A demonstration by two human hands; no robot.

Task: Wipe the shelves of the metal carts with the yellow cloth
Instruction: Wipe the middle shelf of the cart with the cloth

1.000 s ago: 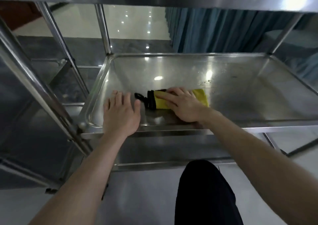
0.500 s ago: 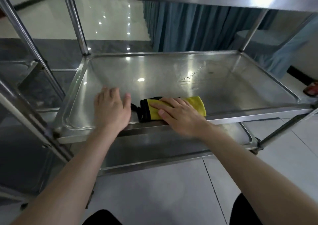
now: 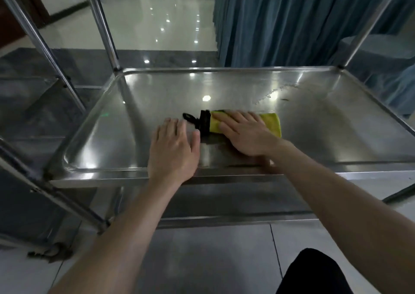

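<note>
Head view shows my right hand (image 3: 244, 134) flat, fingers straight, pressing the folded yellow microfibre cloth (image 3: 270, 124) with black edging onto the shiny steel middle shelf (image 3: 157, 96) of the metal cart, near its front lip; my left hand (image 3: 173, 150) lies open on the bare metal just beside the cloth's black loop (image 3: 188, 116), bracing me; to wipe well I should press through the whole palm, sweep overlapping passes toward the beads of liquid (image 3: 272, 92) at the far right, and work into the rounded corners.

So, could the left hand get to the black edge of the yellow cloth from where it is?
Probably yes: the left hand lies flat on the shelf right beside the black edge, nothing between them.
</note>
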